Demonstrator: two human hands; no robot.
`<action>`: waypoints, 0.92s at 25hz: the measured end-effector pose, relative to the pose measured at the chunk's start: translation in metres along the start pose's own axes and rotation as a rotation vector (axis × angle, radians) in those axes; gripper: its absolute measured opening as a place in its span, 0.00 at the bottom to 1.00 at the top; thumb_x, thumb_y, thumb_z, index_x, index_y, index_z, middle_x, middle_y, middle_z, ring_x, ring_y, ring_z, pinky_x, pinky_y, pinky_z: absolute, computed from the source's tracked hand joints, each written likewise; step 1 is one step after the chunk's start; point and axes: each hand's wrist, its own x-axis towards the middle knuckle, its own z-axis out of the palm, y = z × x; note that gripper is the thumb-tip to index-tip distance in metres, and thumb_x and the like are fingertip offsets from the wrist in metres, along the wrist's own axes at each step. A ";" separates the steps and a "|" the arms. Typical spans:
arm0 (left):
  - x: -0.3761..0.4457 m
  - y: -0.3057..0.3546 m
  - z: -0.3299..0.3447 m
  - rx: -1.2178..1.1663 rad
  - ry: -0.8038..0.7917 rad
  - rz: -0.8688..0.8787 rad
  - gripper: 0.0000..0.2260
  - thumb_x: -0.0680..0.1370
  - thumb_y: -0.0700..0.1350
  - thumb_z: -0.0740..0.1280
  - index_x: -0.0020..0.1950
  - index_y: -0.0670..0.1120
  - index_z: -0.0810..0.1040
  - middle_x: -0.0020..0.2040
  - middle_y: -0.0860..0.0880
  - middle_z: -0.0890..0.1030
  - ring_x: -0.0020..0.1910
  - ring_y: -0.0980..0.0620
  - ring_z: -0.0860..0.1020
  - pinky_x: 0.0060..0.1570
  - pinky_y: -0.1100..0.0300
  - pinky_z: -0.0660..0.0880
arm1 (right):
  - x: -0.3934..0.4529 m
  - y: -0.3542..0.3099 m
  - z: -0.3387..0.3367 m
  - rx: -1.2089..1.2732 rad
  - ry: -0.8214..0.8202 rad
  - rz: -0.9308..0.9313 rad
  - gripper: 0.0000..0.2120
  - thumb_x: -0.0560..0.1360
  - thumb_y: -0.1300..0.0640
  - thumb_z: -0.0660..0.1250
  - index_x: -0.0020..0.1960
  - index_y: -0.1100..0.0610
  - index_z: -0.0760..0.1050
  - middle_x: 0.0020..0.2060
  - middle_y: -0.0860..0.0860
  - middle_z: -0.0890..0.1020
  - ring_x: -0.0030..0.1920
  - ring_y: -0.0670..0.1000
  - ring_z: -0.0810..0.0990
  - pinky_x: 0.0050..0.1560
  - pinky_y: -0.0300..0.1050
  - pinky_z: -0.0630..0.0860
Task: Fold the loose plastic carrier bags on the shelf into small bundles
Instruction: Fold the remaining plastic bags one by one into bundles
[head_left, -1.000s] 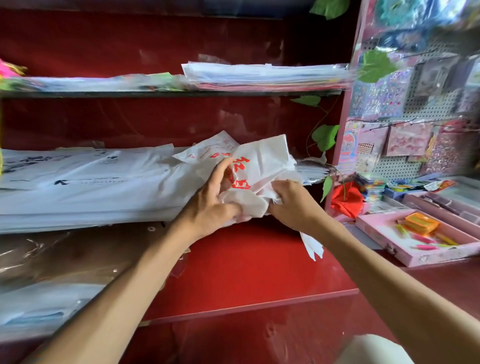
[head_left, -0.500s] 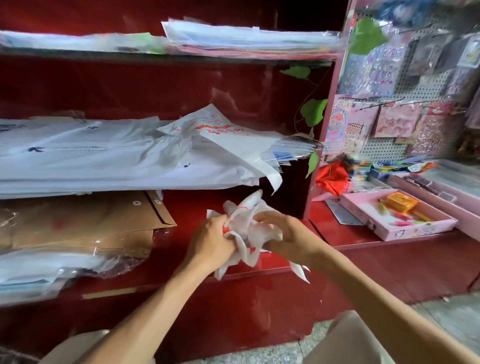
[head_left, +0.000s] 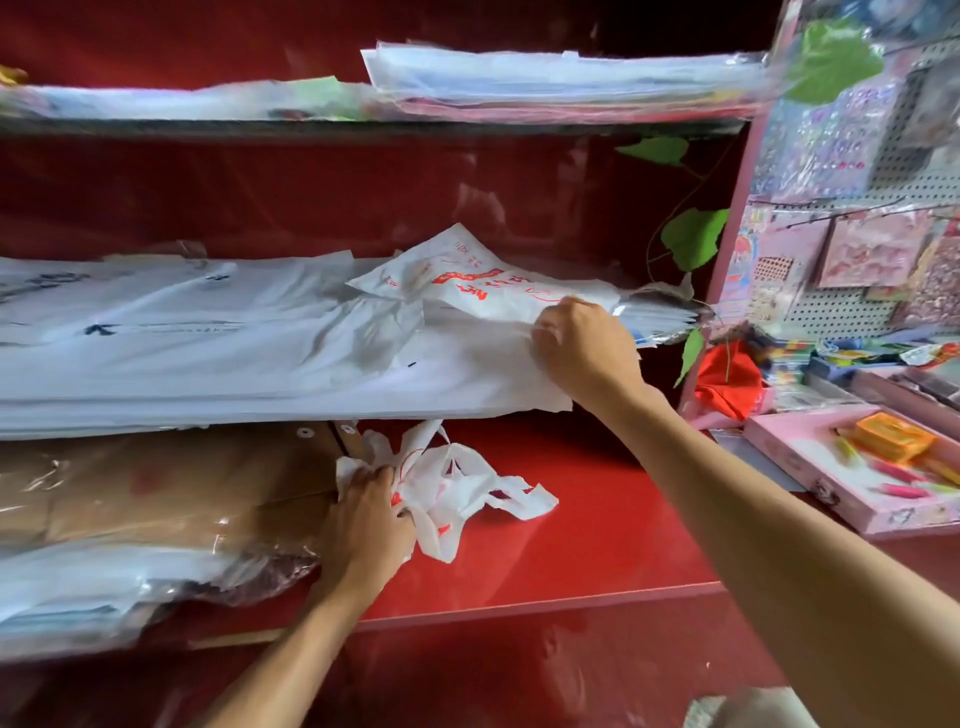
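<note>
We're pressing the crumpled bag (head_left: 452, 488) down with our left hand (head_left: 366, 525), fingers flat on it, mid red shelf (head_left: 597, 525), beside the brown envelopes (head_left: 171, 488). Our right hand (head_left: 584, 348) is pinching the red-printed bag (head_left: 483, 283) lying atop the white stack (head_left: 218, 343), near its right edge.

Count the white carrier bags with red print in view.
2. A crumpled bag lies on the red shelf under the left hand; a flat bag tops the stack, at the right hand. Others may be hidden.
</note>
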 end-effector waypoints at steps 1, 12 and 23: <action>0.001 -0.005 0.002 0.009 0.006 0.012 0.15 0.71 0.40 0.66 0.58 0.45 0.77 0.57 0.45 0.78 0.59 0.41 0.75 0.51 0.49 0.75 | -0.002 0.001 0.001 0.026 0.055 -0.024 0.10 0.76 0.56 0.61 0.48 0.59 0.79 0.48 0.57 0.81 0.51 0.61 0.78 0.43 0.49 0.70; 0.047 -0.002 0.014 -0.250 0.039 -0.176 0.17 0.72 0.37 0.68 0.61 0.37 0.75 0.57 0.35 0.78 0.57 0.35 0.75 0.56 0.44 0.74 | -0.151 0.110 0.027 0.226 -0.453 -0.455 0.13 0.61 0.59 0.64 0.29 0.51 0.59 0.60 0.46 0.82 0.62 0.45 0.77 0.53 0.44 0.76; 0.056 0.009 0.040 -0.377 0.143 0.025 0.27 0.74 0.41 0.68 0.73 0.47 0.69 0.71 0.44 0.70 0.71 0.45 0.67 0.66 0.51 0.66 | -0.119 0.110 0.075 0.014 -0.739 0.034 0.23 0.77 0.43 0.62 0.71 0.41 0.67 0.68 0.44 0.71 0.70 0.54 0.68 0.69 0.55 0.63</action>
